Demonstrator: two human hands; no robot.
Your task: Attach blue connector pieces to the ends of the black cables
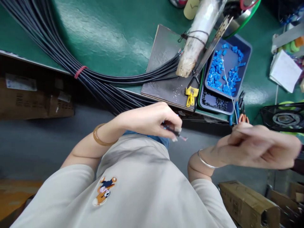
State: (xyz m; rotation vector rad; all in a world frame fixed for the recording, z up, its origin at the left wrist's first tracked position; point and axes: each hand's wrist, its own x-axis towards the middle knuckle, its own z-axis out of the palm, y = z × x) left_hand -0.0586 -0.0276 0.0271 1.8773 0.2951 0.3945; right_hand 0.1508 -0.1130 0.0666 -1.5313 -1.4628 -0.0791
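My left hand is closed around a black cable, just in front of the bench edge. Short pinkish wire ends stick out of the cable's tip past my fingers. Off to the right, my right hand is raised with its fingers curled shut, slightly blurred. A thin white strand runs from its fingertips up across the blue parts. More black cables lie in a thick bundle on the bench, bound with a red tie.
On the green bench are a dark board, a wrapped tube and a yellow tool. Trays hold blue pieces and small black pieces. Pliers and a black fan are at the right. Cardboard boxes stand below.
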